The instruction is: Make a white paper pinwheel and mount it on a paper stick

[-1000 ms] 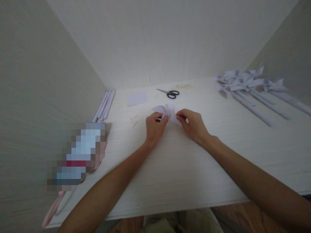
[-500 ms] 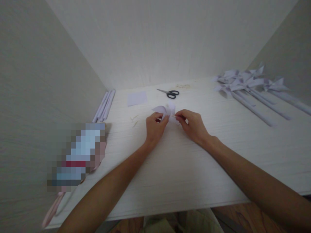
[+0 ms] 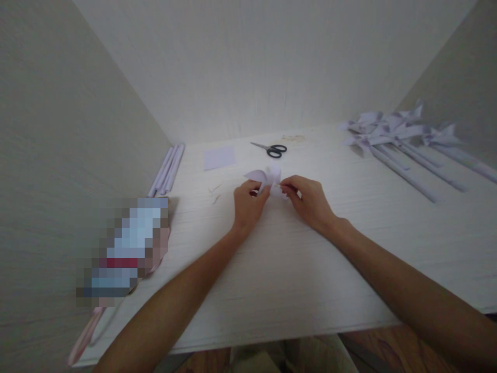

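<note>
Both of my hands meet over the middle of the white table [image 3: 295, 269]. My left hand [image 3: 248, 203] pinches one side of a pale lilac folded paper piece [image 3: 264, 177], whose curved flaps stick up behind my fingers. My right hand [image 3: 307, 199] grips the other side of the same paper with thumb and fingertips. The paper's centre is hidden by my fingers.
Black-handled scissors [image 3: 271, 149] and a lilac paper square [image 3: 219, 157] lie behind my hands. Rolled paper sticks [image 3: 167, 169] rest along the left wall. Several finished paper pinwheels [image 3: 392, 135] lie at the right. A blurred packet [image 3: 126, 248] sits at the left. Small scraps [image 3: 215, 194] lie nearby.
</note>
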The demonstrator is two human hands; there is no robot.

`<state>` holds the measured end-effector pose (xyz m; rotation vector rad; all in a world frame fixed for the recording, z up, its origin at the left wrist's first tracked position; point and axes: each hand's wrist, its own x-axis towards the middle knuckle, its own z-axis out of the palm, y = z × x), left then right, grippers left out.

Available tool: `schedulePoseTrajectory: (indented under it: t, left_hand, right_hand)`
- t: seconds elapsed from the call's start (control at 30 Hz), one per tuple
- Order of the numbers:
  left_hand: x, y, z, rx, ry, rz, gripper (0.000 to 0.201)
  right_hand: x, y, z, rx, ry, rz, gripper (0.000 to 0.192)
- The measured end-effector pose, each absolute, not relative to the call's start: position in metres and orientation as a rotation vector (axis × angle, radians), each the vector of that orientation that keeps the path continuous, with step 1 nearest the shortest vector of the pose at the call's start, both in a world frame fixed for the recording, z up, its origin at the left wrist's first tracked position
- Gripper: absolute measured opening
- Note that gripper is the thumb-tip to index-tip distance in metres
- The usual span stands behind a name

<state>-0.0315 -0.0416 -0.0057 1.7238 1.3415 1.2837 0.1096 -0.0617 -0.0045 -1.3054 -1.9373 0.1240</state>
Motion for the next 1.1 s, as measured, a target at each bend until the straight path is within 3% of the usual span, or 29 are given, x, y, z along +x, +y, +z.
schedulePoseTrajectory:
  t: [1.1]
  left_hand:
    - [-0.0307, -0.0417, -0.004, 1.703, 1.336, 1.273, 0.011]
  right_hand:
    - [0.1088, -0.062, -0.005, -1.308, -1.947, 0.08, 0.015]
